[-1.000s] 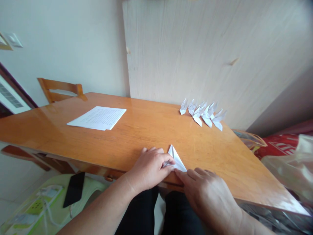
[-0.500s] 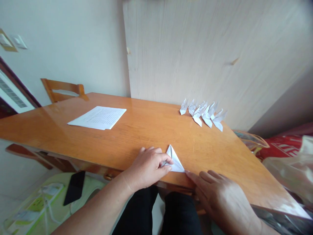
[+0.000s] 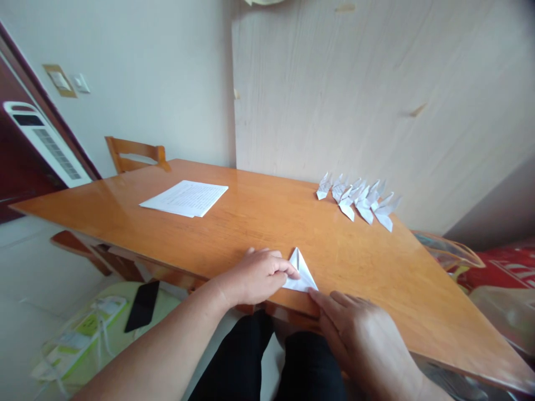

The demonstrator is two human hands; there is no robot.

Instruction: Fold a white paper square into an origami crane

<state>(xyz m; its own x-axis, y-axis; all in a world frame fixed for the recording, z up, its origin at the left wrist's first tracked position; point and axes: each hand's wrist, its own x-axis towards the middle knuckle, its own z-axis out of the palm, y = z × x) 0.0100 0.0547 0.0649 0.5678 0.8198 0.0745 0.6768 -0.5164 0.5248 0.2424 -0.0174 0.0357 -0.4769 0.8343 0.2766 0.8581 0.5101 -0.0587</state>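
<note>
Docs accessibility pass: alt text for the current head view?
A person's left hand and right hand touch a folded white paper triangle on a wooden table. Folded paper figures sit farther back on the right; printed sheets lie on the left.

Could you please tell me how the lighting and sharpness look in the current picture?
In the head view, soft light leaves a dull sheen on the table; the print on the stacked sheets is too blurred to read; the folded paper shows a fairly clear outline.
</note>
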